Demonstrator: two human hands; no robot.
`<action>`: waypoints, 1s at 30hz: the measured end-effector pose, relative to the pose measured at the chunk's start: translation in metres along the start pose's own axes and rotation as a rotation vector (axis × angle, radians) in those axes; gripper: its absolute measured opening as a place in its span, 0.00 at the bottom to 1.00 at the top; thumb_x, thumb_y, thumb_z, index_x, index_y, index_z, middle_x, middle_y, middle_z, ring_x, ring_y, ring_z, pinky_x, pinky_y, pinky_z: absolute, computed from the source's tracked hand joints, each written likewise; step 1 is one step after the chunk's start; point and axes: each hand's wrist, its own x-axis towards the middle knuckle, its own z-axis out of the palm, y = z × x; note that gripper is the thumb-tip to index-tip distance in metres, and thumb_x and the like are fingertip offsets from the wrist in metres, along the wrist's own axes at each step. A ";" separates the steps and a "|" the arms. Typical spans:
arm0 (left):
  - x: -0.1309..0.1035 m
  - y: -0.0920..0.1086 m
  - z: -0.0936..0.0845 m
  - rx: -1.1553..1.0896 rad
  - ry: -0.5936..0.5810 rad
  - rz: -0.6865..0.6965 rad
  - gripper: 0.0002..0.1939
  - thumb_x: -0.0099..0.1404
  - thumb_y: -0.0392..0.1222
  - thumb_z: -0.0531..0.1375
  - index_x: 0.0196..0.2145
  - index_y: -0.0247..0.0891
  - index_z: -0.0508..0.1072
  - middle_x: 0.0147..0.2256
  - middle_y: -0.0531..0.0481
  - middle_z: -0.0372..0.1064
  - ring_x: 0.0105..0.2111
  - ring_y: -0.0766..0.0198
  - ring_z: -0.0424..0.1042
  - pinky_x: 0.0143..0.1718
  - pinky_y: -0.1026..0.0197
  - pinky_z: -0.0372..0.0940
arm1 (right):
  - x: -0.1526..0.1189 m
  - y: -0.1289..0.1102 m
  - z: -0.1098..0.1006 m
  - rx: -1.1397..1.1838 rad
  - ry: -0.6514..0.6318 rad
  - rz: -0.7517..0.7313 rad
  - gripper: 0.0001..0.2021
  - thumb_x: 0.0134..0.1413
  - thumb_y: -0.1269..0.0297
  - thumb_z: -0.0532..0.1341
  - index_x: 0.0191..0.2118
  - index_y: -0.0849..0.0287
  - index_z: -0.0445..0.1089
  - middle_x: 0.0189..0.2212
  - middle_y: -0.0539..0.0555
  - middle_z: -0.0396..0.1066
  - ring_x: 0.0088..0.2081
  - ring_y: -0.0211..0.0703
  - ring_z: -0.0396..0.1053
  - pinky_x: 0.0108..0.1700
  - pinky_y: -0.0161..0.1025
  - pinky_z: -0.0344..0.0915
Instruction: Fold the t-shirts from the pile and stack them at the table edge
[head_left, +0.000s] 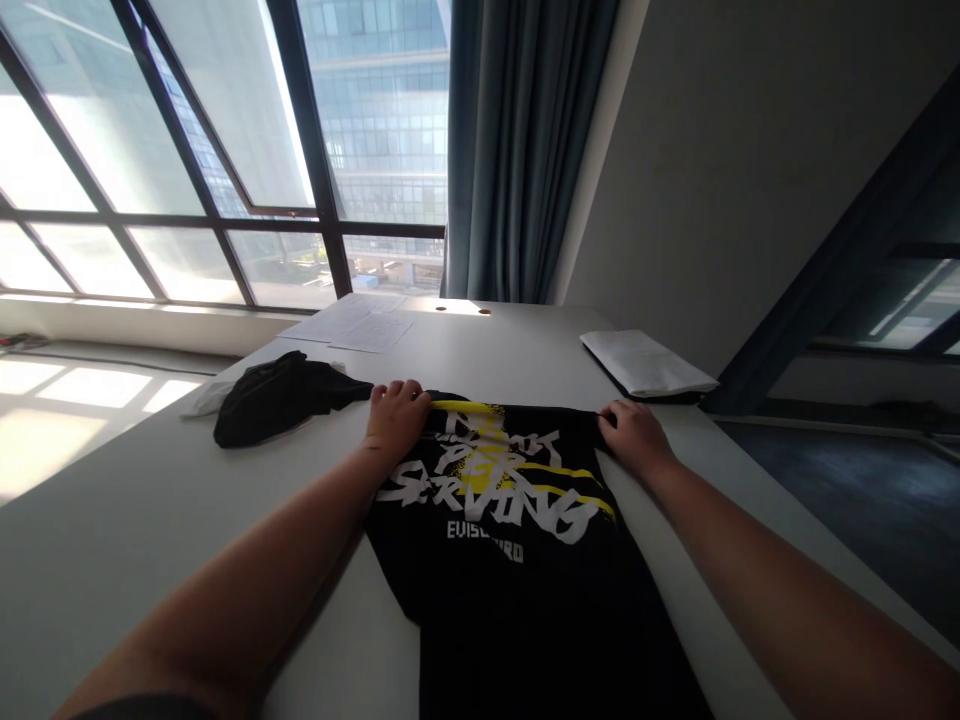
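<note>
A black T-shirt (517, 610) with white lettering and yellow stripes lies stretched over the white table, its near end running out of the bottom of the view. My left hand (397, 415) is closed on the far left corner of the shirt, knuckles up. At the far right corner, my right hand (634, 432) pinches the cloth between thumb and fingers. Between the two hands the far edge runs nearly straight. Beside my left hand lies a crumpled black cloth (274, 400), part of it reaching toward my fingers; whether it joins the shirt I cannot tell.
Past my right hand a folded white cloth (645, 362) with a dark underside lies at the right edge of the white table (510, 345). Paper sheets (360, 325) rest at the far left. Behind stand windows (375, 130) and a blue-grey curtain (517, 150).
</note>
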 end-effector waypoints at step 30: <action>-0.004 0.021 0.004 -0.624 -0.371 0.178 0.22 0.79 0.54 0.46 0.45 0.43 0.76 0.44 0.48 0.75 0.44 0.56 0.75 0.48 0.57 0.66 | -0.071 -0.197 -0.074 0.731 -0.516 -0.730 0.16 0.55 0.76 0.62 0.49 0.56 0.69 0.66 0.62 0.59 0.63 0.54 0.66 0.61 0.50 0.66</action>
